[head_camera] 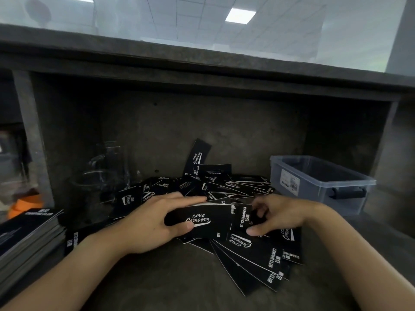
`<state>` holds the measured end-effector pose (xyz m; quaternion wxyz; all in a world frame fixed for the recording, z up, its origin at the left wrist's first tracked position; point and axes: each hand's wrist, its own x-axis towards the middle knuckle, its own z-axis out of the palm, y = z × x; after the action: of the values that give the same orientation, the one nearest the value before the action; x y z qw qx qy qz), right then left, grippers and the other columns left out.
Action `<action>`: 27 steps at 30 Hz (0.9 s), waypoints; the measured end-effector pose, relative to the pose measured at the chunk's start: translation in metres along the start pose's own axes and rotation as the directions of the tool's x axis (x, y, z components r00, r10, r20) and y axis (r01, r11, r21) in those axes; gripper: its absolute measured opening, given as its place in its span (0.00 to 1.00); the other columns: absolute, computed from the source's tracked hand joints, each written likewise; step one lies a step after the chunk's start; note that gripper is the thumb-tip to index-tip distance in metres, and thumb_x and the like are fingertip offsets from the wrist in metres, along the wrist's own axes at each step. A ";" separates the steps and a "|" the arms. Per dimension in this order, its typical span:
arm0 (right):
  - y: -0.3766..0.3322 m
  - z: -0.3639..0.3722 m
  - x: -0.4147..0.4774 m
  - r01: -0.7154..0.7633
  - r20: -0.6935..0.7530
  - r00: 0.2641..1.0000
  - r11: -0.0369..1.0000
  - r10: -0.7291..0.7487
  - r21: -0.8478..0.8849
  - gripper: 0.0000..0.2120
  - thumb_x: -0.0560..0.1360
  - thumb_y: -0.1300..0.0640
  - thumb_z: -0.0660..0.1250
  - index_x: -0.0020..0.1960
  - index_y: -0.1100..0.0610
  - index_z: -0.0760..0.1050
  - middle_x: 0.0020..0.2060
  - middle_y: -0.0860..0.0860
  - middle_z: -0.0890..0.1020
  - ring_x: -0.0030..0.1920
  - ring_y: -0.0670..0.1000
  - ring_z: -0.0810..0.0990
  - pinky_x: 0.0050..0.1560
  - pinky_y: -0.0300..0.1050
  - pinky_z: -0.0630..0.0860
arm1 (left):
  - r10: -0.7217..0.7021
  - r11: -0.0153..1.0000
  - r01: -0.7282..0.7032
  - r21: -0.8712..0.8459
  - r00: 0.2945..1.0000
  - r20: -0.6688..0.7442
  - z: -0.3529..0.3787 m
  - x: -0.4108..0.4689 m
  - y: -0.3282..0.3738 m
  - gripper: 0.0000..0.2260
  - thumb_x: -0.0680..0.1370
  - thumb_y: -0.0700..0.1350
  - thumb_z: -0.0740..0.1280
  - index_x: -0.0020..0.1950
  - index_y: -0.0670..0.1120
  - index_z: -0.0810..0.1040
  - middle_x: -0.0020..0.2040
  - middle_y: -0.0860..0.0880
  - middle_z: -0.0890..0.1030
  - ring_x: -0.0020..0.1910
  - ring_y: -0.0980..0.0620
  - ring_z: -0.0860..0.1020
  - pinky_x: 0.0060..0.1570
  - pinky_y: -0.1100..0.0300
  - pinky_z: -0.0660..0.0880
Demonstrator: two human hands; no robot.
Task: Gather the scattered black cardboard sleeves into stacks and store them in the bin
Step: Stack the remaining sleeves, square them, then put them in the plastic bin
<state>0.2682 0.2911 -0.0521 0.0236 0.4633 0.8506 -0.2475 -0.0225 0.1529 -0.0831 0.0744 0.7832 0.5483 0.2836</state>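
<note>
Centrally, black sleeves [247, 254] marked "CLUB Camping" and "CAMPING CLUB" litter the bench [168, 279]; left hand [152, 223] grips a stack [202, 218], right hand [278, 215] pinches an adjoining sleeve [242, 217]; bin [314, 191] at frame right.

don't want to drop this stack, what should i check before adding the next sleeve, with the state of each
1. Grip: the left hand holds the sleeve stack, thumb on its face: ok.
2. Alignment: sleeve stack edges square: cannot tell, blurred.
3. Pick: the right hand has one sleeve pinched: cannot tell, its fingers curl over the loose pile.
4. Target: the plastic bin stands open, no lid on: ok.
5. Gathering done: not ok, the loose pile lies scattered.
6. Clearance: the glassware stands apart from both hands: ok.
</note>
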 end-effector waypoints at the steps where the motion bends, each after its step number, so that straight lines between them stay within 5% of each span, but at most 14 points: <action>1: -0.001 0.000 0.003 -0.017 -0.010 1.000 1.000 0.017 0.003 0.36 0.66 0.38 0.79 0.69 0.45 0.71 0.62 0.47 0.77 0.62 0.46 0.77 0.65 0.43 0.74 | 0.004 1.000 -0.004 0.001 1.000 -0.003 0.001 0.001 0.000 0.25 0.80 0.53 0.70 0.74 0.70 0.67 0.57 0.63 0.77 0.60 0.63 0.77 0.63 0.59 0.74; 5: -0.008 -0.013 0.009 -0.001 -0.012 1.000 0.993 0.003 0.119 0.23 0.67 0.52 0.82 0.59 0.49 0.77 0.57 0.49 0.82 0.60 0.50 0.81 0.66 0.51 0.76 | 0.018 1.000 -0.018 -0.008 1.000 -0.016 0.002 0.001 -0.002 0.24 0.79 0.52 0.71 0.73 0.67 0.70 0.61 0.64 0.74 0.63 0.64 0.75 0.66 0.60 0.72; 9: -0.006 -0.009 0.014 0.165 -0.135 0.981 0.961 -0.137 0.223 0.11 0.73 0.64 0.76 0.54 0.57 0.81 0.53 0.54 0.86 0.56 0.56 0.84 0.61 0.52 0.81 | 0.024 0.997 -0.027 -0.067 0.999 -0.047 0.004 0.002 -0.006 0.23 0.77 0.54 0.73 0.71 0.67 0.73 0.71 0.67 0.64 0.71 0.66 0.67 0.72 0.55 0.69; 14: -0.017 0.002 0.010 0.381 -0.256 0.914 0.883 -0.315 0.275 0.05 0.79 0.59 0.71 0.54 0.54 0.83 0.52 0.50 0.86 0.55 0.47 0.84 0.61 0.47 0.79 | 0.018 0.999 -0.020 -0.029 0.998 -0.065 0.004 0.002 -0.002 0.26 0.76 0.55 0.74 0.70 0.71 0.68 0.76 0.71 0.57 0.73 0.71 0.62 0.72 0.59 0.66; 16: -0.027 0.011 0.007 0.364 -0.222 0.927 0.871 -0.303 0.331 0.13 0.83 0.45 0.63 0.58 0.49 0.83 0.55 0.45 0.86 0.59 0.43 0.82 0.66 0.47 0.73 | 0.011 0.999 -0.014 -0.046 0.997 -0.078 0.003 0.002 0.000 0.33 0.76 0.53 0.75 0.73 0.72 0.61 0.73 0.69 0.67 0.69 0.71 0.68 0.71 0.61 0.68; 18: -0.035 0.019 0.002 0.202 -0.161 0.975 0.906 -0.151 0.372 0.34 0.78 0.28 0.50 0.74 0.47 0.73 0.70 0.43 0.77 0.72 0.45 0.73 0.76 0.49 0.63 | -0.005 0.995 -0.001 -0.100 0.998 -0.061 0.003 0.002 0.003 0.39 0.76 0.50 0.75 0.75 0.75 0.54 0.68 0.66 0.74 0.64 0.70 0.74 0.69 0.64 0.71; 19: -0.037 0.020 0.001 0.162 -0.159 0.982 0.901 -0.106 0.402 0.39 0.77 0.26 0.44 0.77 0.48 0.69 0.73 0.43 0.74 0.73 0.45 0.71 0.77 0.45 0.61 | -0.003 0.995 -0.002 -0.101 0.999 -0.053 0.003 0.002 0.003 0.39 0.76 0.49 0.75 0.75 0.75 0.55 0.67 0.66 0.75 0.64 0.69 0.76 0.68 0.64 0.71; 21: -0.039 0.016 -0.003 0.240 -0.225 0.962 0.872 -0.154 0.427 0.37 0.80 0.31 0.41 0.67 0.50 0.78 0.62 0.40 0.82 0.62 0.39 0.79 0.66 0.33 0.72 | 0.027 0.998 -0.030 -0.052 0.998 -0.055 0.002 0.003 0.002 0.35 0.77 0.50 0.74 0.75 0.74 0.61 0.67 0.68 0.75 0.65 0.69 0.74 0.69 0.63 0.71; 24: -0.021 0.004 -0.008 0.297 -0.362 0.917 0.895 -0.169 0.334 0.27 0.74 0.31 0.58 0.59 0.49 0.81 0.55 0.44 0.83 0.56 0.44 0.82 0.65 0.50 0.78 | 0.055 0.999 -0.055 0.000 0.998 -0.044 0.001 0.004 -0.001 0.29 0.78 0.52 0.73 0.74 0.72 0.65 0.63 0.67 0.76 0.63 0.68 0.75 0.65 0.65 0.72; 27: 0.004 -0.013 -0.026 -0.007 -0.147 0.989 1.000 0.009 0.016 0.38 0.63 0.31 0.76 0.68 0.45 0.72 0.64 0.46 0.77 0.63 0.47 0.77 0.69 0.51 0.74 | 0.076 0.996 -0.074 0.047 0.996 -0.038 0.002 0.004 -0.003 0.26 0.78 0.55 0.71 0.73 0.69 0.68 0.57 0.67 0.75 0.59 0.66 0.76 0.56 0.69 0.73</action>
<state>0.2886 0.2787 -0.0354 -0.0419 0.4839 0.8462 -0.2192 -0.0227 0.1582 -0.0846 0.0350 0.7990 0.5261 0.2890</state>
